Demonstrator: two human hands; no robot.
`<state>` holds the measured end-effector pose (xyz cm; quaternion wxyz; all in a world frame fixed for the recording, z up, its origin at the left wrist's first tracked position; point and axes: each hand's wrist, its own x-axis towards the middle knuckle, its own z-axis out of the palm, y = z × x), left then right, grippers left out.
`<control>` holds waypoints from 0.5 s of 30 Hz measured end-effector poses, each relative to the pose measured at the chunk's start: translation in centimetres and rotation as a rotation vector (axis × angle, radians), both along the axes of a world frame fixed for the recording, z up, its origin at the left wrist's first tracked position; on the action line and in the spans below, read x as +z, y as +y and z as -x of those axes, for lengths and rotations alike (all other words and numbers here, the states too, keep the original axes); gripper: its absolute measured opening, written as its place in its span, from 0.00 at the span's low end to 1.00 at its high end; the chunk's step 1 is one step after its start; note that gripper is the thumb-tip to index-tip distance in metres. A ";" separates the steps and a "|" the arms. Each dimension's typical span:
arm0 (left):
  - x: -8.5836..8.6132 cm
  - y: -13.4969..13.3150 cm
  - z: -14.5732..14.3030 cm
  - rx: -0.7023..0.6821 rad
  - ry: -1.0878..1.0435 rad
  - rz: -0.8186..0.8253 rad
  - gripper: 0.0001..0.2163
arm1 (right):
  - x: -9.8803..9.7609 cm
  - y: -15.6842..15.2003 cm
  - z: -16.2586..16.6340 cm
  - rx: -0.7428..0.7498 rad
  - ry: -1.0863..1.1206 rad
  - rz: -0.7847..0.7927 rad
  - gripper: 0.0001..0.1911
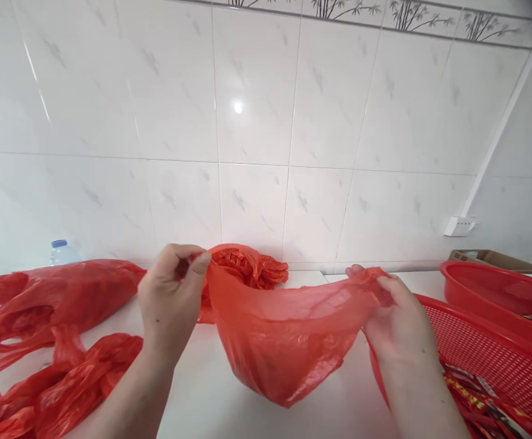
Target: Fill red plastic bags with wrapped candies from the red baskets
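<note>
A thin red plastic bag hangs stretched between my two hands above the white table. My left hand pinches one upper corner between thumb and fingers. On the other side, my right hand grips the opposite corner, with the plastic bunched at the thumb. The bag's body sags to a point in the middle, and its upper edge dips between the hands. Behind it, partly covered by my left hand and the bag, lies a crumpled heap of red plastic bags.
Filled-looking red bags and crumpled red plastic lie at left, before a blue-capped bottle. At right stand a red perforated basket holding printed packets, another red basket and a cardboard box. A tiled wall rises behind.
</note>
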<state>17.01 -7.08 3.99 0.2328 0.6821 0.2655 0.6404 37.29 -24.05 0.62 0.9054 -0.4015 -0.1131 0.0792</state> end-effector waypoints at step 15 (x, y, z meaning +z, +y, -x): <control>3.3 -1.9 -4.1 -0.447 0.350 0.012 0.04 | 1.0 0.1 5.0 0.567 -0.141 0.037 0.16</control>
